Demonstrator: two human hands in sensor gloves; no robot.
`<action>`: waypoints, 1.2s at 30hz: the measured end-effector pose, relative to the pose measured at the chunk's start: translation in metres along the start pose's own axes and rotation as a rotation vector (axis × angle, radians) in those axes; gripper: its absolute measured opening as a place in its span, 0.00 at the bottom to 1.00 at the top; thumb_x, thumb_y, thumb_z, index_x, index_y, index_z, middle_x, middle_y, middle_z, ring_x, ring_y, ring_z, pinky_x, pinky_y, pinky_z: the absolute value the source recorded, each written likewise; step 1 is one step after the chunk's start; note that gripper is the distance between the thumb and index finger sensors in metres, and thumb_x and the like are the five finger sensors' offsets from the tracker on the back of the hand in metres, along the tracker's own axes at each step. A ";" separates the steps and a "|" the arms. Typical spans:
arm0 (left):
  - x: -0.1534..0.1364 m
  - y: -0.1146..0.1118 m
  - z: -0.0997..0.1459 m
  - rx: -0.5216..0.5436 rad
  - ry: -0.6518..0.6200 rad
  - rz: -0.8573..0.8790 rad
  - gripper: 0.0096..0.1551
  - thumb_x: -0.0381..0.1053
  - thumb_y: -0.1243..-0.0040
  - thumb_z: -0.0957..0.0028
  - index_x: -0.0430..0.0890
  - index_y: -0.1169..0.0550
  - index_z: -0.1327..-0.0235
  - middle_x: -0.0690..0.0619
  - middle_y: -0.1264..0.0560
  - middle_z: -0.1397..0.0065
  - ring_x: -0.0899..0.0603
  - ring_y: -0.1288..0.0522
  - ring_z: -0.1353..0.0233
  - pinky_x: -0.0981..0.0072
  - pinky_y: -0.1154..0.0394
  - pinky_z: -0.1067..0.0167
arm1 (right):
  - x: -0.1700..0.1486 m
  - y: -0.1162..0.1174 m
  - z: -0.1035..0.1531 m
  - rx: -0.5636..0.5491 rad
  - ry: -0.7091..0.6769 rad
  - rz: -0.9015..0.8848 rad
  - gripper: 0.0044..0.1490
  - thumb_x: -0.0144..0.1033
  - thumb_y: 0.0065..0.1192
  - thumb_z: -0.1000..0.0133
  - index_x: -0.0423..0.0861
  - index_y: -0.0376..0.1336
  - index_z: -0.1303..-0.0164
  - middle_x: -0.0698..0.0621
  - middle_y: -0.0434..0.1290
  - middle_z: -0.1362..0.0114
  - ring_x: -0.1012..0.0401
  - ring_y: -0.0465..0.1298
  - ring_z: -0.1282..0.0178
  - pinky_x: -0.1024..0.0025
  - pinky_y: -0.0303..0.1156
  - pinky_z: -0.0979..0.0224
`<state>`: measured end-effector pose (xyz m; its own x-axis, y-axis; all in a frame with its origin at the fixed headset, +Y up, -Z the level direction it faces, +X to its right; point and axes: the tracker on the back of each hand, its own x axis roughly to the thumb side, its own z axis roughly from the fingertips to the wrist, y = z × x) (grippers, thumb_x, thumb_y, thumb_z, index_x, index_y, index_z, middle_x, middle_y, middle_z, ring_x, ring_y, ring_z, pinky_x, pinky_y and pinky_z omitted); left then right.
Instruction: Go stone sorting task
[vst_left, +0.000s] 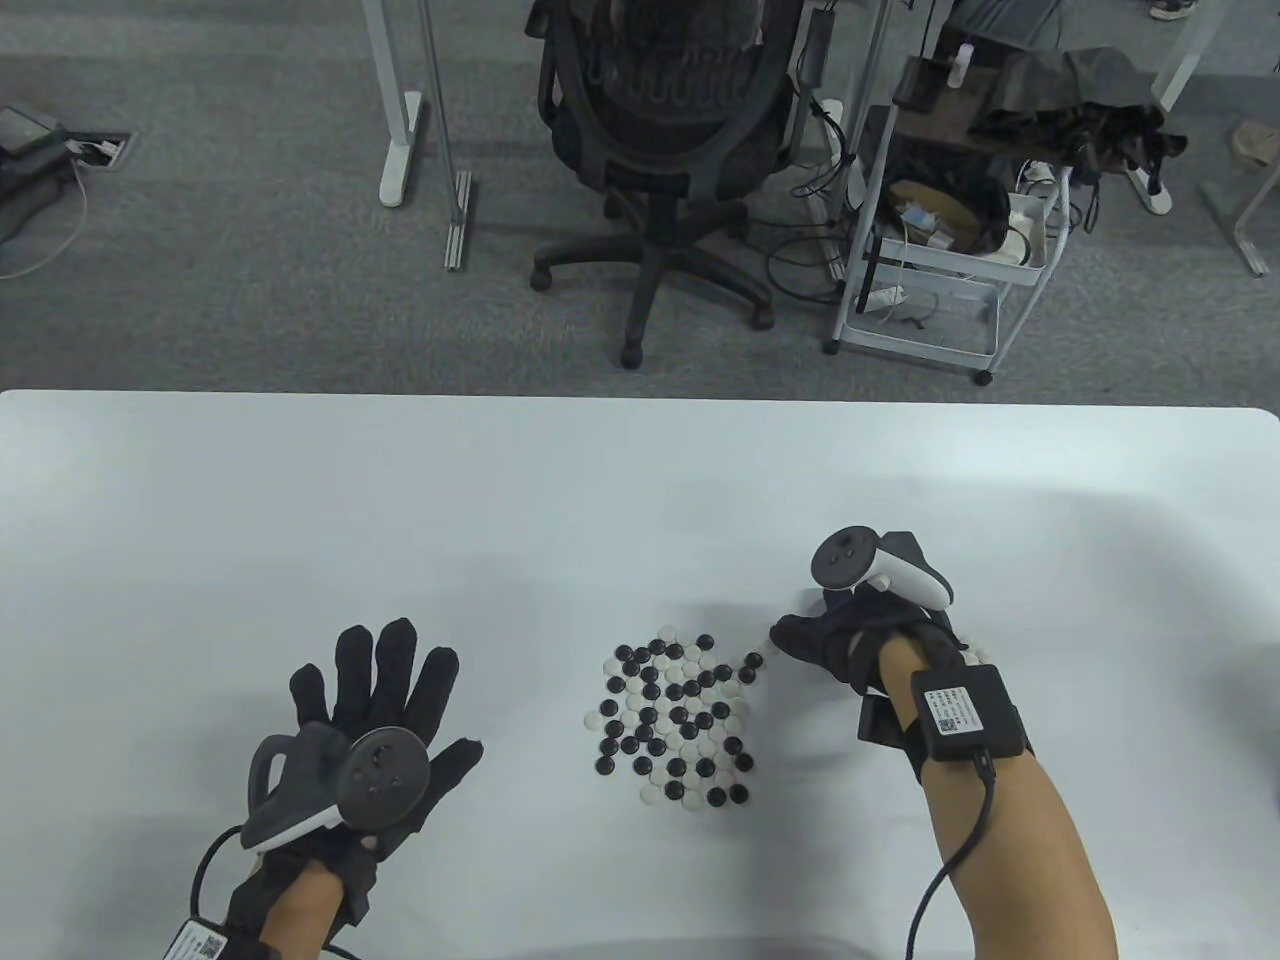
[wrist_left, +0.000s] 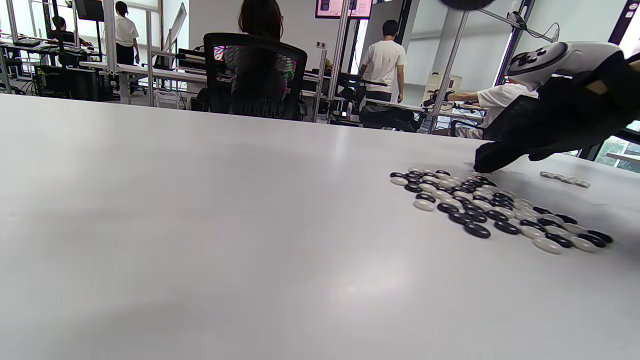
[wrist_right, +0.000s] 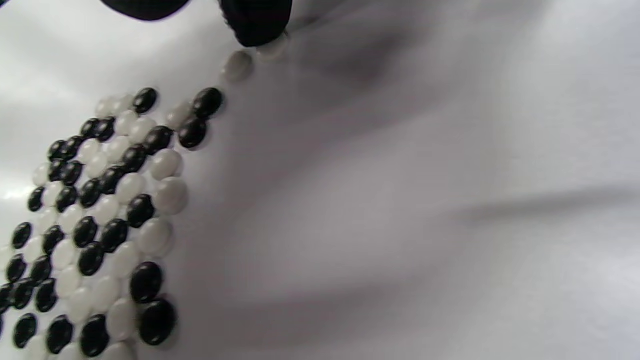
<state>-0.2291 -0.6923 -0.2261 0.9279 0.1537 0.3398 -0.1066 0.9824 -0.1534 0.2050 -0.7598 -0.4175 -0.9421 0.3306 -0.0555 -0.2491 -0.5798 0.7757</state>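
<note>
A pile of mixed black and white Go stones lies on the white table; it also shows in the left wrist view and the right wrist view. My right hand is at the pile's upper right edge, fingers curled down to the table. In the right wrist view one fingertip touches a lone white stone, with another white stone beside it. I cannot tell whether it grips the stone. My left hand is to the left of the pile, fingers spread, holding nothing.
A short row of white stones lies apart from the pile, beyond my right hand. An office chair and a wire cart stand on the floor past the table's far edge.
</note>
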 end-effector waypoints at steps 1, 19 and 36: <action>0.000 0.000 0.000 0.000 0.000 0.000 0.46 0.64 0.67 0.32 0.39 0.55 0.10 0.24 0.69 0.13 0.17 0.73 0.22 0.10 0.69 0.39 | -0.003 -0.001 0.001 -0.006 0.003 -0.004 0.40 0.56 0.37 0.39 0.52 0.52 0.17 0.33 0.25 0.18 0.32 0.19 0.28 0.19 0.25 0.35; 0.000 -0.001 -0.002 -0.001 -0.002 -0.011 0.46 0.64 0.67 0.32 0.39 0.55 0.10 0.24 0.69 0.13 0.17 0.73 0.22 0.10 0.69 0.39 | -0.077 -0.014 0.036 -0.094 0.219 0.086 0.40 0.56 0.37 0.40 0.52 0.54 0.18 0.34 0.25 0.17 0.33 0.19 0.27 0.19 0.25 0.35; 0.002 -0.003 -0.003 -0.004 -0.009 -0.011 0.46 0.64 0.67 0.32 0.39 0.55 0.10 0.24 0.69 0.13 0.17 0.73 0.22 0.10 0.68 0.39 | -0.059 -0.018 0.051 -0.137 0.094 0.056 0.40 0.56 0.38 0.39 0.51 0.57 0.18 0.34 0.27 0.17 0.33 0.20 0.27 0.19 0.26 0.35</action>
<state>-0.2263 -0.6954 -0.2276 0.9257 0.1440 0.3498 -0.0951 0.9836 -0.1532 0.2763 -0.7312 -0.3963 -0.9706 0.2277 -0.0775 -0.2176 -0.6939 0.6864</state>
